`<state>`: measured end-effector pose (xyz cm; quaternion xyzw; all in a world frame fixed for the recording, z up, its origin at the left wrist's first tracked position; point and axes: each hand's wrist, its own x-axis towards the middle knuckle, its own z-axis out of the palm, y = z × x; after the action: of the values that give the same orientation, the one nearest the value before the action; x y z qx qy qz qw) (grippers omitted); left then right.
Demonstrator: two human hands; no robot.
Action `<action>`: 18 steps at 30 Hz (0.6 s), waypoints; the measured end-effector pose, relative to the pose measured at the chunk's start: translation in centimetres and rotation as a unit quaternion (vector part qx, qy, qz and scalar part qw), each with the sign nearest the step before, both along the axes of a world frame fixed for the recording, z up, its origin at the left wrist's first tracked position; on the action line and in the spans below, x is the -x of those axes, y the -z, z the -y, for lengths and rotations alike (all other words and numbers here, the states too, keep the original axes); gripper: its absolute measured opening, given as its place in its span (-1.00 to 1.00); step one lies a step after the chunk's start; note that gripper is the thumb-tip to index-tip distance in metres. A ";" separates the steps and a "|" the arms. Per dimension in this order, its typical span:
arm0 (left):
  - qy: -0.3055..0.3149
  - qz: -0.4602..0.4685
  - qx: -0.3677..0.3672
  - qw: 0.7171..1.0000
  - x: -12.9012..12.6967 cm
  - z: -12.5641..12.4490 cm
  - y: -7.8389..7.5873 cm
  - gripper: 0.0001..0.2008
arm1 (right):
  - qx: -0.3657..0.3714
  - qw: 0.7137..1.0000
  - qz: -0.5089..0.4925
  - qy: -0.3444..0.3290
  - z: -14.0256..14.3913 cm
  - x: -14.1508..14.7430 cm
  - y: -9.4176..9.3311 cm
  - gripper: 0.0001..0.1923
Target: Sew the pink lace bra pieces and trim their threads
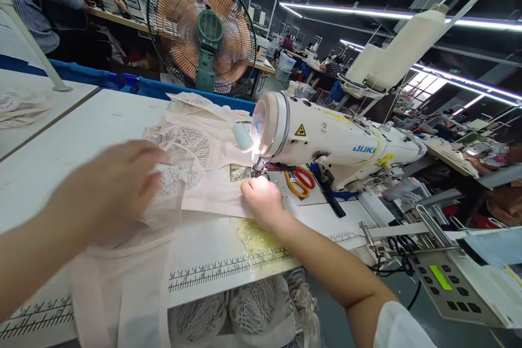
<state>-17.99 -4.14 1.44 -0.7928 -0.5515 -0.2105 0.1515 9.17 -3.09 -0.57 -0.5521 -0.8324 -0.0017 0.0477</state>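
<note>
A white sewing machine (318,130) stands on the table, its lamp shining on the needle area. Beige fabric with round lace panels (185,152) spreads leftward from under the presser foot (258,169) and hangs over the table's front edge. My right hand (263,201) is closed at the fabric's edge, right by the presser foot; its fingertips are mostly hidden. Over the lace on the left is my left hand (118,190), smeared by motion, so its grip is unclear. Scissors with orange and red handles (299,182) lie behind my right hand.
Printed rulers (228,269) run along the table's front edge. More lace pieces (248,310) sit below it. A large fan (202,27) stands behind the table, thread cones (408,46) rise at upper right, and a control panel (448,288) is at lower right. Other people work nearby.
</note>
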 end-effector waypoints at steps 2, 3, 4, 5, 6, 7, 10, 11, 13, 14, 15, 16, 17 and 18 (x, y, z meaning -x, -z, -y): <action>0.150 -0.005 0.054 0.987 -4.9 0.4 0.4 -0.66 | -0.022 0.999 0.021 -0.012 -0.2 -0.1 0.3 -0.81; 0.179 -0.018 0.098 0.979 -7.2 0.6 0.7 -0.64 | -0.032 0.999 0.031 -0.014 -0.2 -0.3 0.4 -0.81; 0.200 -0.031 0.136 0.970 -9.2 0.5 1.0 -0.68 | -0.040 0.998 0.041 -0.015 -0.1 -0.5 0.6 -0.81; 0.209 -0.038 0.164 0.963 -10.9 0.4 1.4 -0.69 | -0.045 0.998 0.049 -0.017 0.2 -0.7 0.8 -0.82; 0.215 -0.046 0.182 0.958 -12.0 0.1 1.8 -0.71 | -0.047 0.997 0.057 -0.019 0.6 -1.0 1.0 -0.83; 0.225 -0.054 0.188 0.955 -12.7 -0.3 2.2 -0.73 | -0.048 0.997 0.063 -0.021 1.0 -1.4 1.2 -0.84; 0.265 -0.085 0.171 0.945 -12.8 -1.2 3.1 -0.75 | -0.059 0.995 0.057 -0.054 2.8 -3.0 1.7 -0.86; 0.276 -0.100 0.161 0.942 -12.6 -1.4 3.2 -0.75 | -0.068 0.994 0.041 -0.076 3.5 -3.6 1.8 -0.86; 0.279 -0.123 0.143 0.941 -12.4 -1.7 3.4 -0.73 | -0.086 0.989 -0.004 -0.122 4.7 -4.9 2.1 -0.85; 0.274 -0.131 0.135 0.943 -12.4 -1.7 3.5 -0.71 | -0.093 0.986 -0.028 -0.139 5.2 -5.4 2.2 -0.83; 0.267 -0.137 0.129 0.945 -12.5 -1.8 3.5 -0.69 | -0.096 0.983 -0.047 -0.148 5.6 -5.8 2.3 -0.80; 0.256 -0.139 0.128 0.948 -12.7 -1.9 3.5 -0.67 | -0.098 0.981 -0.063 -0.152 6.0 -6.2 2.5 -0.77; 0.244 -0.142 0.129 0.951 -13.0 -2.1 3.5 -0.66 | -0.099 0.980 -0.075 -0.153 6.2 -6.5 2.6 -0.75; 0.233 -0.145 0.129 0.953 -13.2 -2.3 3.4 -0.66 | -0.100 0.979 -0.087 -0.154 6.4 -6.6 2.8 -0.73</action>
<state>-4.78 -1.84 -2.01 -0.9342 -0.3458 -0.0495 0.0727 15.80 -9.51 -3.36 -0.4079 -0.8957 -0.0298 0.1744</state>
